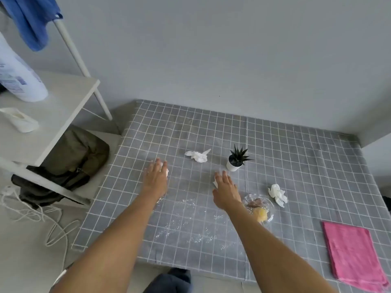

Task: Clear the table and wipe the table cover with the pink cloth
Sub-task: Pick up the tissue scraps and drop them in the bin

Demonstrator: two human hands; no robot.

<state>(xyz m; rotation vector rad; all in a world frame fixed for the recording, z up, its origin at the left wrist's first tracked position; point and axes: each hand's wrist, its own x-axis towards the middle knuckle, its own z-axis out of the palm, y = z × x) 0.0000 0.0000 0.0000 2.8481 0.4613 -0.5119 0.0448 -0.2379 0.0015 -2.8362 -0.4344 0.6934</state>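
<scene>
Hands [155, 176] [225, 190] (fingers extended) each cover white tissue [215, 182].

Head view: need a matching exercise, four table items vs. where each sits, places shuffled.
Things:
1. folded pink cloth
2. small spiky dark plant in a white pot
3. clear glass dish holding food scraps
4. scattered white crumbs

Places:
A. beside the right hand, at its wrist
B. near right corner of the grey checked table cover
C. near edge, between the two forearms
D. mid-table, beyond the right hand

Pairs: 1-B, 2-D, 3-A, 4-C
</scene>
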